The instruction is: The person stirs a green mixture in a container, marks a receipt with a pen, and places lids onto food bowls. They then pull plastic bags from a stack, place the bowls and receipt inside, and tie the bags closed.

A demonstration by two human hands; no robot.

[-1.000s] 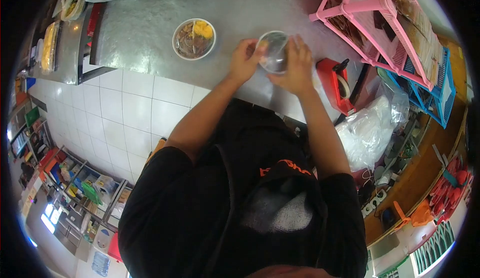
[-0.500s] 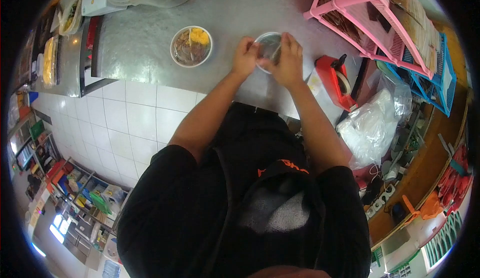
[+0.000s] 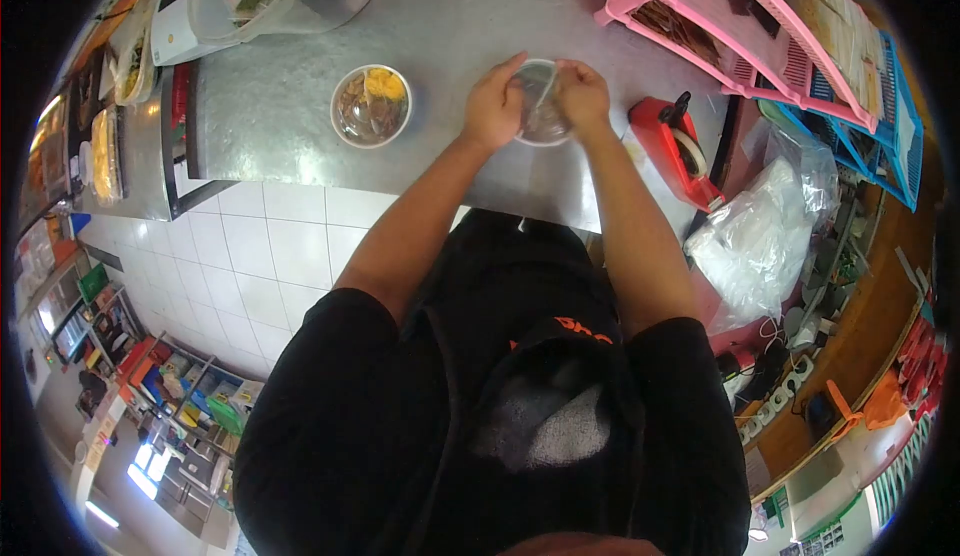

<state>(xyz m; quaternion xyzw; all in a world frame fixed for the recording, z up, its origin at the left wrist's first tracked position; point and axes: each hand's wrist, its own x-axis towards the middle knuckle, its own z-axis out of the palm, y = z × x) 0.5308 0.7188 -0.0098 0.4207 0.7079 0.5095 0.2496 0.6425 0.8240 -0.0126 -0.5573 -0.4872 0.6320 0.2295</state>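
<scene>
L hand curled round the left side of a clear plastic tub, fingers bent over its rim. R hand cups the other side, thumb & fingertips pinching the edge. Tub sits between the two palms over the steel counter; resting on it or just lifted, can't tell thru the fisheye. To do this well, I'd say: hold it level, run even pressure round the rim w/ both thumbs, and don't crush the thin walls. Bowl of food is near on the left, red tape dispenser near on the right, so tuck elbows in, away from both
</scene>
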